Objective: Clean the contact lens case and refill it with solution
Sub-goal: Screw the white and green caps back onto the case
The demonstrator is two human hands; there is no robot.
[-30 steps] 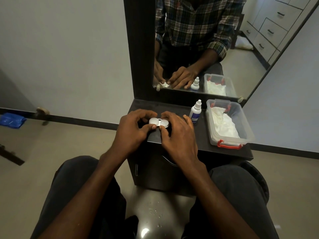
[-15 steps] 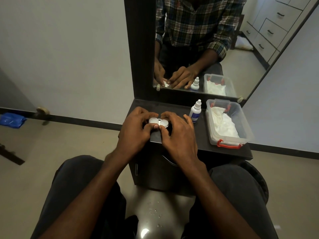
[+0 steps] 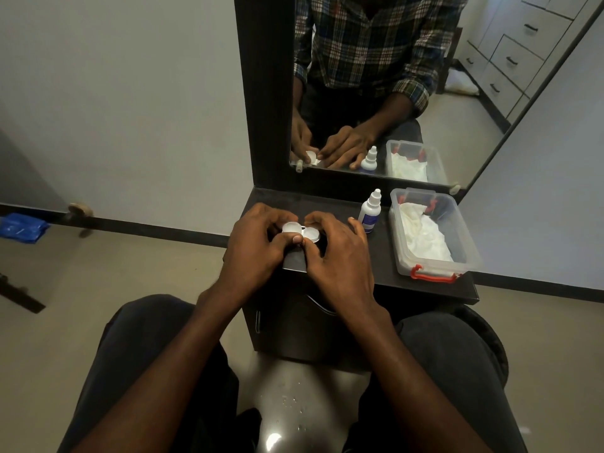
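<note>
Hands point(image 3: 294, 250) still grip the lens case point(image 3: 302, 232); its left cap now tilts up.

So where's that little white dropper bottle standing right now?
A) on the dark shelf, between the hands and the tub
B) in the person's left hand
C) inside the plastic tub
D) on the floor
A: the dropper bottle stands upright on the dark shelf, just left of the plastic tub, beside the right hand.
</note>
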